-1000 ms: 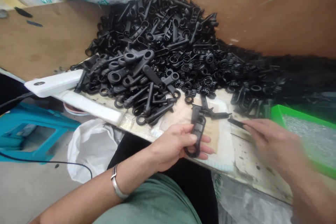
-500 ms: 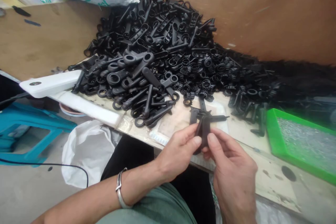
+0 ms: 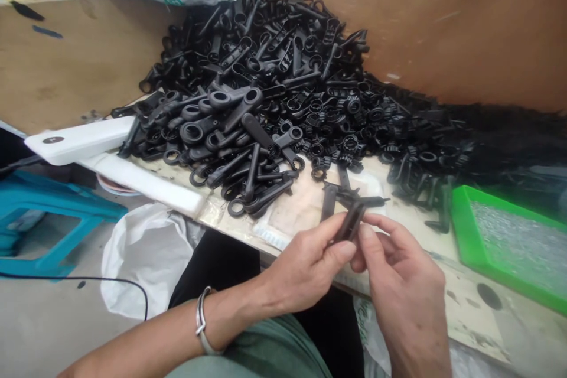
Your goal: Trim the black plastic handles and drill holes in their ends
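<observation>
My left hand [image 3: 310, 263] pinches a small, long black plastic part [image 3: 349, 224] between thumb and fingers above the table's front edge. The part is tilted, and a groove shows along its upturned side. My right hand [image 3: 398, 274] is closed at the part's right edge, thumb and index finger against it; its other fingertips are partly hidden. Just beyond the hands, several flat black plastic pieces [image 3: 374, 201] lie crossed on the table. Behind them rises a large heap of black plastic handle-like parts with ring ends [image 3: 239, 109].
A green tray [image 3: 473, 236] of small shiny pieces stands at the right. White bars [image 3: 146, 182] jut out over the table's left side. A white sack [image 3: 142, 260] and blue stool [image 3: 53, 212] are below left. Brown boards [image 3: 425, 23] border the heap.
Between my fingers the black plastic part has tipped from nearly upright to a slant, its grooved side now showing. My right hand has shifted slightly right and down.
</observation>
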`<state>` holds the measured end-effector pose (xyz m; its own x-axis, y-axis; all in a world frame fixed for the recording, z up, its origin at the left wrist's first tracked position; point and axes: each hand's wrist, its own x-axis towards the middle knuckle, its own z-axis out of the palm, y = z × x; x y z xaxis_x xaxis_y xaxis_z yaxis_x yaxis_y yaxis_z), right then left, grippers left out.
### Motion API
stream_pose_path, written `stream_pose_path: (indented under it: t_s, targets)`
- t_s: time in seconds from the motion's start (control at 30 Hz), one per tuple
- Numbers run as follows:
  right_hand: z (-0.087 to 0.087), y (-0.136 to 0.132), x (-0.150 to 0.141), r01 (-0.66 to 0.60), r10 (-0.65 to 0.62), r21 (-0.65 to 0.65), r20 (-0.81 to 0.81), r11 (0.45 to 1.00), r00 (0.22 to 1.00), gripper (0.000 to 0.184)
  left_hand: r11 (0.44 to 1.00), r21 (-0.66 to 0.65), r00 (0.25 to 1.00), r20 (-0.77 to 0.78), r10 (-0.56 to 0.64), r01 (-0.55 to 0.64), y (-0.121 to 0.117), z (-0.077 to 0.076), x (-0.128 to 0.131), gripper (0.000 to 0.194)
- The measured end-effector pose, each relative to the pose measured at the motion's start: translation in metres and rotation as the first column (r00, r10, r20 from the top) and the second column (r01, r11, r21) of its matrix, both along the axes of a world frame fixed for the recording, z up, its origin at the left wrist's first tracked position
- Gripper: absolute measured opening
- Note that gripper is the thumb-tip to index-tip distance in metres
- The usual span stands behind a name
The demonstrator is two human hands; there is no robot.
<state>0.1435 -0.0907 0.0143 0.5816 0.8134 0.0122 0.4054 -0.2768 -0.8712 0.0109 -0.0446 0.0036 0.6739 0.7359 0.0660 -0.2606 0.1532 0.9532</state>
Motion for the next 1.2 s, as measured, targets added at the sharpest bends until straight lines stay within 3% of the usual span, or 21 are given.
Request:
stream_pose_path:
  t_s: [0.13, 0.23, 0.37, 0.47, 0.53, 0.6, 0.73, 0.93, 1.07, 1.2]
  targets:
    - [0.002, -0.004, 0.001, -0.04, 0.04, -0.003, 0.155, 0.999, 0.987, 0.043, 1.0, -0.003, 0.998, -0.06, -0.012, 0.012, 0.002, 0.002, -0.002, 0.03]
    - [0.003, -0.005, 0.002, -0.115, 0.113, 0.006, 0.148, 0.993, 0.983, 0.042, 1.0, 0.016, 0.993, -0.121, -0.009, 0.011, 0.003, 0.001, -0.003, 0.024]
    - [0.003, -0.002, 0.012, -0.211, 0.2, 0.053, 0.162, 0.976, 0.966, 0.041, 1.0, 0.018, 0.986, -0.166, 0.01, -0.007, 0.004, -0.001, -0.006, 0.033]
    - [0.001, 0.001, 0.02, -0.29, 0.298, 0.1, -0.071, 0.952, 0.952, 0.046, 0.998, 0.036, 0.985, -0.17, -0.035, 0.041, 0.005, 0.0, -0.008, 0.036]
    - [-0.002, 0.004, 0.023, -0.337, 0.357, 0.119, -0.35, 0.934, 0.866, 0.048, 0.995, 0.08, 0.984, -0.17, -0.053, 0.067, 0.005, 0.002, -0.009, 0.035]
    - [-0.006, 0.006, 0.023, -0.32, 0.354, 0.157, -0.509, 0.934, 0.784, 0.046, 0.985, 0.171, 0.979, -0.202, 0.006, 0.029, 0.006, 0.004, -0.009, 0.034]
    - [-0.008, 0.009, 0.017, -0.203, 0.296, 0.23, -0.516, 0.952, 0.803, 0.041, 0.936, 0.336, 0.947, -0.253, 0.201, -0.109, 0.009, 0.005, -0.009, 0.034]
    - [-0.013, 0.007, 0.008, -0.112, 0.26, 0.312, -0.485, 0.943, 0.835, 0.026, 0.981, 0.157, 0.964, -0.223, 0.144, -0.111, 0.008, 0.002, -0.005, 0.035]
    - [-0.018, 0.011, 0.01, -0.063, 0.195, 0.323, -0.395, 0.944, 0.898, 0.023, 0.971, 0.18, 0.917, -0.338, 0.211, -0.158, 0.008, 0.001, 0.003, 0.032]
    - [-0.012, 0.017, 0.015, -0.102, 0.238, 0.3, -0.461, 0.949, 0.855, 0.026, 0.979, 0.188, 0.946, -0.296, 0.135, -0.081, 0.01, 0.004, 0.007, 0.033]
